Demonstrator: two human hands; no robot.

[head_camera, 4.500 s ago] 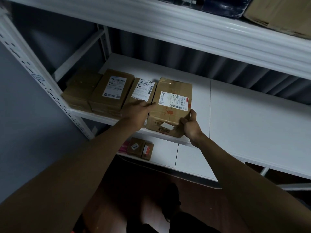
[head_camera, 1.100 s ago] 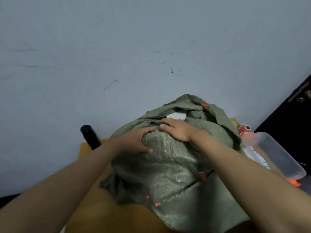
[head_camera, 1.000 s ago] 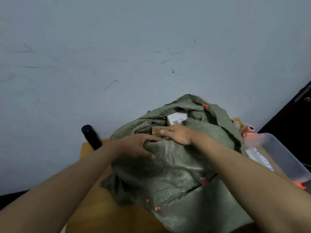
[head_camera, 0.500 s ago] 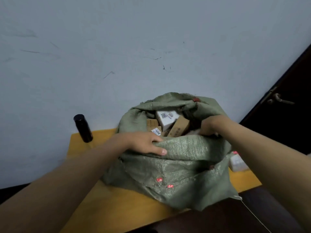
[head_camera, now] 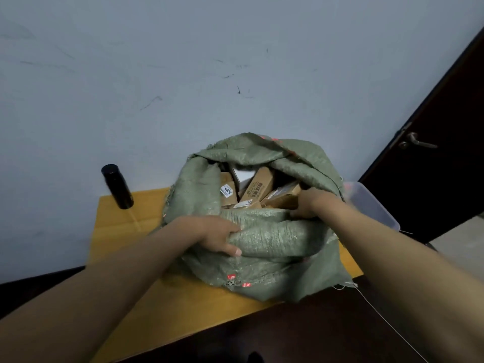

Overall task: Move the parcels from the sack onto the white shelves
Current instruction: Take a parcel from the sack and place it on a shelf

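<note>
A green woven sack stands on a yellow table with its mouth pulled open. Inside lie several brown cardboard parcels and a white box; one small parcel bears a label reading 4008. My left hand grips the folded front rim of the sack, thumb on the outside. My right hand reaches over the rim into the right side of the mouth, its fingers on a brown parcel and partly hidden by the cloth. The white shelves are out of view.
A black cylindrical bottle stands at the table's back left, near the pale wall. A clear plastic tub sits right of the sack. A dark door with a lever handle is at the right. The floor below is dark.
I left the shelves and now face the sack. Both hands pulled its mouth open, uncovering the parcels. Over the last half second my right hand went deeper in on the right.
</note>
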